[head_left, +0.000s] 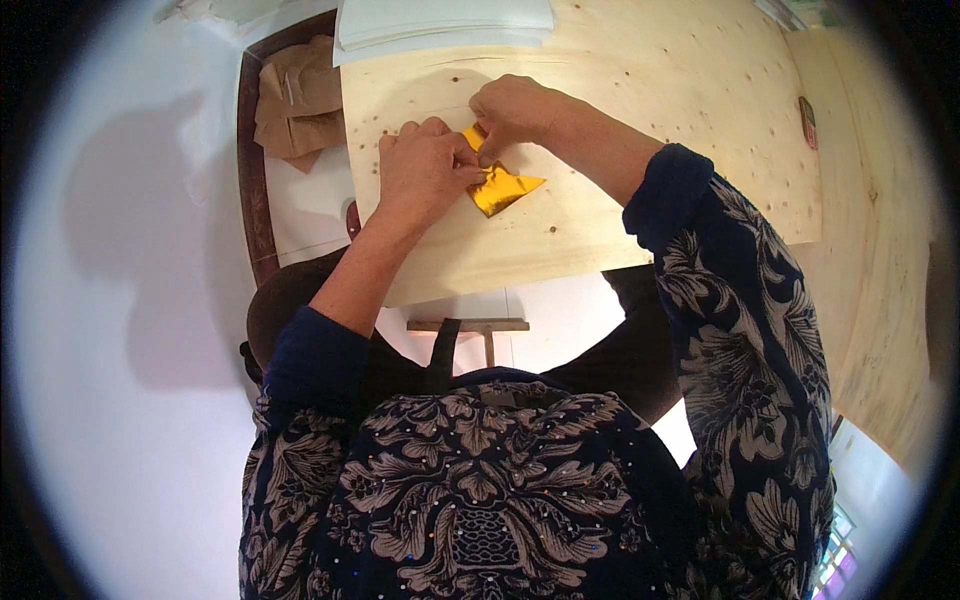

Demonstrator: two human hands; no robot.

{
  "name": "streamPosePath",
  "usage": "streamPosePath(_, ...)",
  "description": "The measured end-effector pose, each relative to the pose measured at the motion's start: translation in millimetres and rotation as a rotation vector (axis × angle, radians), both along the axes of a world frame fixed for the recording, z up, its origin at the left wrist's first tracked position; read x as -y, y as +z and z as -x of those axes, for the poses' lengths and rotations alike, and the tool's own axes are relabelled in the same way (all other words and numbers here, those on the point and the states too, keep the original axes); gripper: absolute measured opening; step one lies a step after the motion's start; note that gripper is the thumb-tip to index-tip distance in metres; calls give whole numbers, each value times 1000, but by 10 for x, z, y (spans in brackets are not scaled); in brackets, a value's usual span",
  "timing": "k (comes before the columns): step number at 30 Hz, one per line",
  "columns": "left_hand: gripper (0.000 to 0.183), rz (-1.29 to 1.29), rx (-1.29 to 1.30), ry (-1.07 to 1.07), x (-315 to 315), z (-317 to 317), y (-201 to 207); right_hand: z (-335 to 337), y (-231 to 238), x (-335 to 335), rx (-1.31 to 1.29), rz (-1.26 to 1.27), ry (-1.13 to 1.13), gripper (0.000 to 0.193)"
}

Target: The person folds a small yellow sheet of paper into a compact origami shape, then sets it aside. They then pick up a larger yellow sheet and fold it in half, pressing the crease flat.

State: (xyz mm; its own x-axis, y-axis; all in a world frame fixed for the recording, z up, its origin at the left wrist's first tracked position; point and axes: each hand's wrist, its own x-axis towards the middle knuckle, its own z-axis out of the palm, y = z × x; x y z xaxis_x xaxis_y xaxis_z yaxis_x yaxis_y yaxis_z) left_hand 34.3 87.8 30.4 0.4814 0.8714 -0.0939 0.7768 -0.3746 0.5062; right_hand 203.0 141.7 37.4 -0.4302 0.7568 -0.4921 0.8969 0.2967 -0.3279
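Note:
A small piece of shiny gold foil paper (503, 190), folded and creased, lies on the pale plywood tabletop (640, 90). One pointed corner sticks out to the right, and another part of the gold shows between my hands. My left hand (425, 165) pinches the foil from the left, thumb and fingertips pressed together on its upper edge. From the far right side my right hand (512, 112) reaches over, with bent fingers and the thumb pressing on the foil's far part. Its fingertips are partly hidden behind the hand.
At the table's far edge lies a stack of white paper sheets (440, 25). Crumpled brown paper (298, 100) rests beside the table at the left, within a dark wooden frame (258, 215). A small reddish object (808, 122) sits near the right edge. Below is a wooden crossbar (468, 326).

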Motion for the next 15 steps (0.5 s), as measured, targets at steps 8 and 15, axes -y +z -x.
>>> streamPosePath(8,18,-4,-19,3,-2,-16,12,12,18,12,54,-34,11,53)
streamPosePath(15,27,-36,-89,21,33,-77,53,-2,30,38,20,-26,-22,50)
